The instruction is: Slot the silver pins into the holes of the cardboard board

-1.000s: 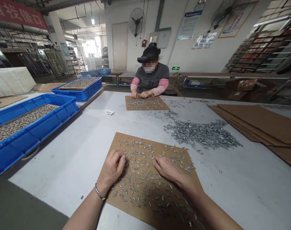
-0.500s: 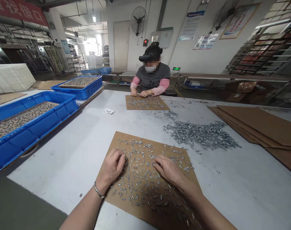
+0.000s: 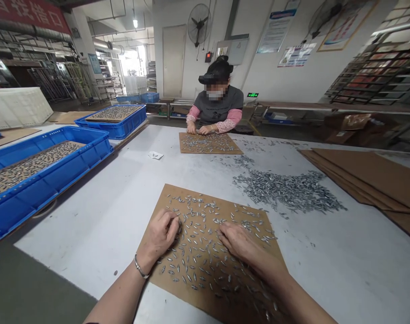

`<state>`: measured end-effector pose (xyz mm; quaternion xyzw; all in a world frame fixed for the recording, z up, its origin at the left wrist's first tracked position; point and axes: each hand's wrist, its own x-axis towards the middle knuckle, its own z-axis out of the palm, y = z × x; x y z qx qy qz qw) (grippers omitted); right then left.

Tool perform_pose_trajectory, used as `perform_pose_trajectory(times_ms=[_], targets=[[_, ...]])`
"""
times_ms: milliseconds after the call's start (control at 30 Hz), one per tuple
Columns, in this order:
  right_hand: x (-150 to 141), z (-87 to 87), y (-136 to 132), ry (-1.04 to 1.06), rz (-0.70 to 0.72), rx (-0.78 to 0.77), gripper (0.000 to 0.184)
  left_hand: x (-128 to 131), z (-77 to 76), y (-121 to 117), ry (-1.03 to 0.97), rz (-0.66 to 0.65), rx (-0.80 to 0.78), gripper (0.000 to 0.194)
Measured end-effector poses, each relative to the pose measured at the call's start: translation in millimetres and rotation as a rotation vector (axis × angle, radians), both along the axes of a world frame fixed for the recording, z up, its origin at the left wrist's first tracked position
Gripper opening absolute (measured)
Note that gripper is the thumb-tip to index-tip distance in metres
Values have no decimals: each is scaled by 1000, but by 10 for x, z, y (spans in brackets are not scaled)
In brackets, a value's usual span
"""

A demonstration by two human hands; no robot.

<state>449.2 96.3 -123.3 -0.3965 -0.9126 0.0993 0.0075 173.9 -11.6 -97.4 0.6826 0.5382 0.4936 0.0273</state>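
Note:
A brown cardboard sheet [image 3: 164, 288] lies in front of me, with many small silvery spindle-shaped metal pieces [image 3: 194, 243] spread over it. Over its left edge, my left hand [image 3: 162, 231] is closed, thumb against curled fingers; whatever it pinches is too small to name. My right hand [image 3: 236, 240] rests low above the right half of the sheet, fingers pressed together and pointing left among the pieces. Its fingertips are partly hidden, and I cannot make out what lies in them. A bracelet [image 3: 140, 267] circles my left wrist.
A heap of the same metal pieces [image 3: 289, 191] lies on the white table [image 3: 90, 216]. Stacked cardboard sheets [image 3: 367, 175] stand right, blue trays [image 3: 90, 150] with filled sheets left. Opposite, a co-worker [image 3: 218, 103] handles pieces on another sheet [image 3: 187, 148]. A scrap of paper [image 3: 155, 155] lies nearby.
The view has shifted slightly, moving the scene a little to the right. My right fingertips have moved slightly over the pieces; my left hand stays closed in about the same place.

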Motion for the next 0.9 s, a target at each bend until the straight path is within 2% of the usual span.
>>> perform_pose_trajectory(times_ms=[167,533,767,900], targets=[[-89,19,59,70,66,-9,24,-1,-6,5,-20,7,11,16],[-221,71,68,23,175,8,30,31,63,-29,-11,-1,-26,19],[-175,152,45,30,118,-54,30,24,53,-27,-1,8,-22,17],[-190,216,100,54,85,-36,28,24,46,-26,-10,14,-32,16]])
